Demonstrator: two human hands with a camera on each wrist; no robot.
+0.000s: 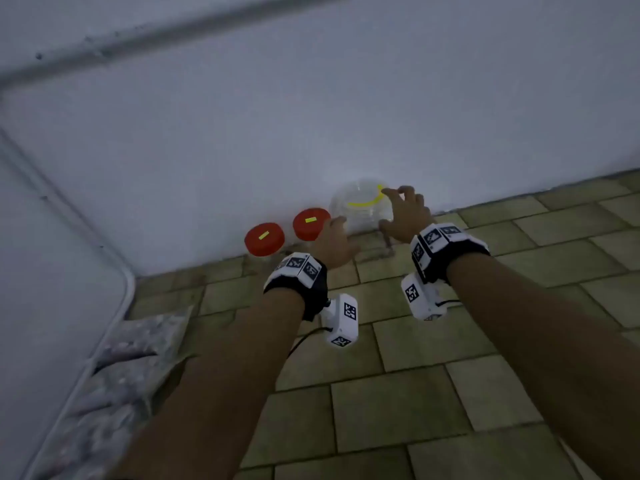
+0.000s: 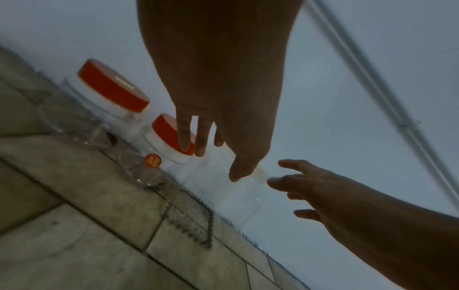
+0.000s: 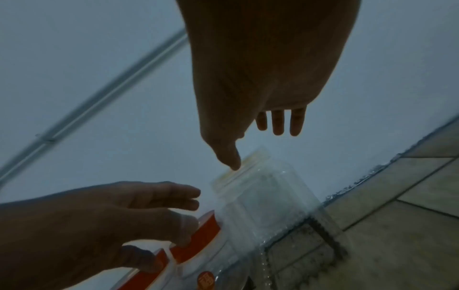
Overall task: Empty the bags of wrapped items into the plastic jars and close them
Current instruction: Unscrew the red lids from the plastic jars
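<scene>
Two clear bags of wrapped items (image 1: 114,372) lie at lower left. Mid-frame, two red-lidded jars (image 1: 265,239) stand by the wall. Left hand (image 1: 334,242), fingers spread, and right hand (image 1: 403,213), fingers loosely apart, flank the open clear jar (image 1: 360,206), grasping nothing.

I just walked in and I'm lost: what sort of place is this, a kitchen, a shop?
Hard to say; probably a plain indoor corner, perhaps a storeroom. You see a tiled surface meeting a bare white wall, plastic jars with red lids against it, and bags of wrapped items.
</scene>
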